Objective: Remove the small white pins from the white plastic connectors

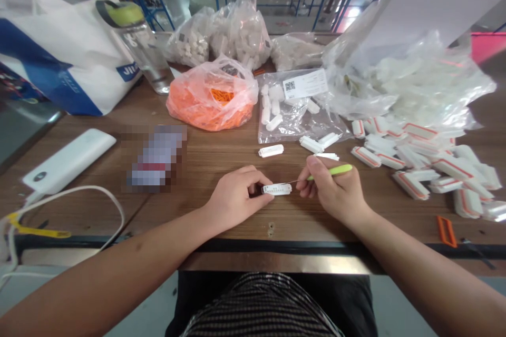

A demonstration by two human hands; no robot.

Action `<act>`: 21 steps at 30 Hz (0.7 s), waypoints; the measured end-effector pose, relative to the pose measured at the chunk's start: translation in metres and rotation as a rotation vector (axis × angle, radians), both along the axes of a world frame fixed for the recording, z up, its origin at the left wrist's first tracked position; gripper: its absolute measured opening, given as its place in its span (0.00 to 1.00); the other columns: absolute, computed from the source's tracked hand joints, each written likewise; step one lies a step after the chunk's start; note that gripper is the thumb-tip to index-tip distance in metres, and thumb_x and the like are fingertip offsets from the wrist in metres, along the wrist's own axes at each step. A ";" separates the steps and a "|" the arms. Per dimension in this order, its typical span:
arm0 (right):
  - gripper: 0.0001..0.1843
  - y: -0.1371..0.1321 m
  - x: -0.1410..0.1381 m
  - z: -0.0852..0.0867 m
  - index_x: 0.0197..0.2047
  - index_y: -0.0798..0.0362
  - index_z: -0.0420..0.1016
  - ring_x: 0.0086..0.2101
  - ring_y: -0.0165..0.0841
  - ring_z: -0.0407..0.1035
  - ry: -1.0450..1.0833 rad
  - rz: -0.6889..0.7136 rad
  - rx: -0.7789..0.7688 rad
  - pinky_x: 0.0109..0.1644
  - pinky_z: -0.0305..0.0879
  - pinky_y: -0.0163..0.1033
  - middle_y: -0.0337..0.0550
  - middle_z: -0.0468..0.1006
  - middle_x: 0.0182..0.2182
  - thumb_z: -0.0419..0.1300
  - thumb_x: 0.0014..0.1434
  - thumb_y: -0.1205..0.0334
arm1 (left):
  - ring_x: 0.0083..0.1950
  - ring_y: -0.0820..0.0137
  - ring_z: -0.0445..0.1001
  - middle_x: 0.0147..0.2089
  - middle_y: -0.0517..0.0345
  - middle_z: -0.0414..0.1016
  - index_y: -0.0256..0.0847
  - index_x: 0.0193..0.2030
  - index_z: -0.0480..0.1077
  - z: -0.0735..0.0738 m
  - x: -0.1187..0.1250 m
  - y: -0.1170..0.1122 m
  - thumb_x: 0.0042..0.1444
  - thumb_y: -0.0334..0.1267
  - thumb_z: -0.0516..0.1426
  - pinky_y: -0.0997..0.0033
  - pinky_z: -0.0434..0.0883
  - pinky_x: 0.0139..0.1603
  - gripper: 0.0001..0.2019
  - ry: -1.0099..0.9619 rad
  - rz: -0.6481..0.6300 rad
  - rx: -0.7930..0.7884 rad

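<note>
From my remote seat I am seeing the person's forearms showing bare all the way down to the left hand (pixel 237 197) and the right hand (pixel 336 192). Lower down the person is wearing a dark garment (pixel 261 308) patterned with fine pale stripes, with plain black cloth (pixel 276 280) showing above it.

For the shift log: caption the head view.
Left hand holds a white plastic part on the table; right hand grips a green-handled tool.
</note>
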State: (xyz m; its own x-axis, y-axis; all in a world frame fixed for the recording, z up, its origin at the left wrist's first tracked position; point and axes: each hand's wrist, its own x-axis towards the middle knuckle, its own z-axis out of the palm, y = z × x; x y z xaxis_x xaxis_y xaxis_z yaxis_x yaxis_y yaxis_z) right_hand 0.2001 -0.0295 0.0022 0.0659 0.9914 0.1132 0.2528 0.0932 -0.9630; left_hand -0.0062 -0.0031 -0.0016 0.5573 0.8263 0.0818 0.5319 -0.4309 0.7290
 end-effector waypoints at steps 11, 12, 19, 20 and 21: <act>0.25 -0.002 -0.001 0.003 0.22 0.55 0.70 0.16 0.25 0.69 -0.105 0.016 0.025 0.19 0.63 0.29 0.39 0.74 0.17 0.50 0.67 0.53 | 0.29 0.75 0.65 0.29 0.64 0.66 0.43 0.39 0.77 -0.001 0.000 0.000 0.53 0.34 0.63 0.72 0.63 0.33 0.06 -0.004 0.000 0.003; 0.25 -0.003 -0.001 0.004 0.22 0.54 0.70 0.17 0.25 0.69 -0.140 0.032 0.046 0.20 0.64 0.30 0.39 0.74 0.17 0.50 0.67 0.54 | 0.29 0.75 0.65 0.29 0.64 0.66 0.43 0.39 0.77 0.000 0.000 0.000 0.53 0.34 0.63 0.72 0.63 0.33 0.06 -0.007 -0.001 0.001; 0.23 -0.006 0.001 0.010 0.21 0.54 0.71 0.19 0.26 0.67 -0.374 0.187 0.304 0.25 0.63 0.33 0.38 0.72 0.16 0.50 0.67 0.61 | 0.29 0.75 0.66 0.28 0.64 0.65 0.42 0.38 0.76 0.000 0.000 0.000 0.53 0.34 0.63 0.72 0.63 0.32 0.05 -0.015 0.011 -0.005; 0.23 -0.005 0.001 0.010 0.21 0.54 0.71 0.18 0.25 0.67 -0.337 0.178 0.289 0.24 0.63 0.33 0.38 0.72 0.16 0.49 0.67 0.60 | 0.29 0.75 0.65 0.28 0.64 0.66 0.42 0.38 0.76 -0.001 0.000 0.000 0.53 0.34 0.63 0.72 0.63 0.33 0.05 -0.014 0.011 -0.002; 0.24 -0.005 0.002 0.009 0.21 0.54 0.71 0.18 0.25 0.67 -0.280 0.154 0.254 0.24 0.64 0.32 0.38 0.72 0.16 0.49 0.68 0.59 | 0.29 0.75 0.65 0.28 0.64 0.66 0.42 0.38 0.76 -0.001 0.000 0.000 0.53 0.34 0.63 0.72 0.63 0.33 0.05 -0.013 0.010 0.003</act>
State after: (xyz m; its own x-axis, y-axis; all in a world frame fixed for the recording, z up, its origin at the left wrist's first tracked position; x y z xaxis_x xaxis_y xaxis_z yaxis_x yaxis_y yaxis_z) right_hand 0.2019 -0.0343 0.0114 -0.1488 0.9254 0.3485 0.4662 0.3764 -0.8006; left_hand -0.0062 -0.0028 -0.0025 0.5479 0.8315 0.0914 0.5267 -0.4278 0.7346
